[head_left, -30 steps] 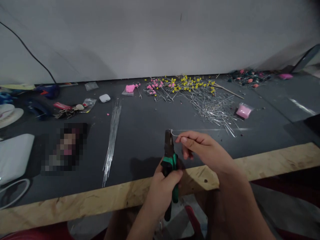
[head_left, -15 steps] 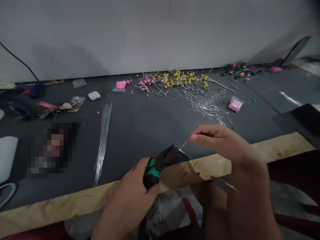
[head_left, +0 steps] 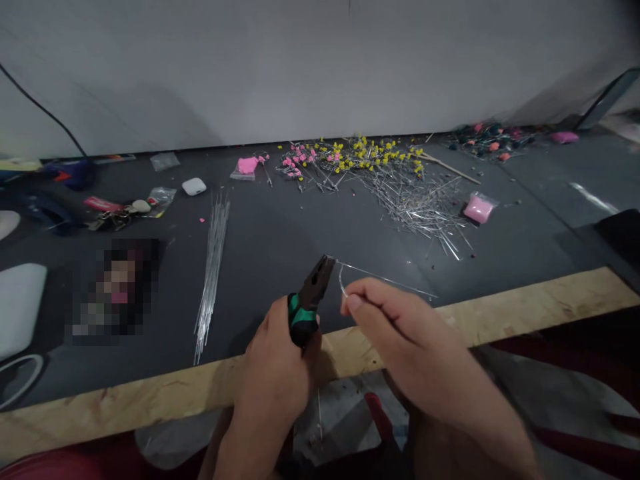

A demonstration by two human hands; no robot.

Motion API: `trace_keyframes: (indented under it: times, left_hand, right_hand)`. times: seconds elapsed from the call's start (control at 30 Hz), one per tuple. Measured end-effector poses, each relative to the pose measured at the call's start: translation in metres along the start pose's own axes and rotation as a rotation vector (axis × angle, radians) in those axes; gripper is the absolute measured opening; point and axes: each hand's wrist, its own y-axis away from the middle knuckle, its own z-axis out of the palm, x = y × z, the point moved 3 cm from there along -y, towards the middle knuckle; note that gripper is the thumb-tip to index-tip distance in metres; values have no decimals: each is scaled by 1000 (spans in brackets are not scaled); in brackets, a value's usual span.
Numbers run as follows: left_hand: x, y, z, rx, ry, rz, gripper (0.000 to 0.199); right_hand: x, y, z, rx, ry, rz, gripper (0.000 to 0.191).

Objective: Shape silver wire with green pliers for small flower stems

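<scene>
Pliers (head_left: 315,283) swung steeper | left hand (head_left: 280,370) clenched round mostly hidden handles (head_left: 303,317) | right hand (head_left: 400,327) pinching wire (head_left: 341,276), end covered

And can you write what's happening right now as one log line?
left hand: holding green-and-black pliers | right hand: pinching thin wire near plier tips | straight wire bundle: on table, left of pliers

Pliers (head_left: 315,290) in left hand (head_left: 280,363).
</scene>
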Motion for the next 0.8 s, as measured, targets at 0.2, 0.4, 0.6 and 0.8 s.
trace_keyframes:
  times: [0.2, 0.4, 0.6, 0.8]
  left_hand:
    - [-3, -2, -5, -87, 221, -15, 13]
    - [-6, 5, -10, -230, 273, 81, 15]
    - [-15, 5, -10, -357, 145, 110, 14]
    - [-19, 5, -7, -359, 80, 65, 20]
  right_hand:
    - [12, -20, 26, -44, -150, -44, 21]
    - [33, -41, 4, 15, -266, -55, 24]
    - [40, -39, -33, 67, -161, -48, 27]
    - [26, -28, -45, 83, 37, -62, 28]
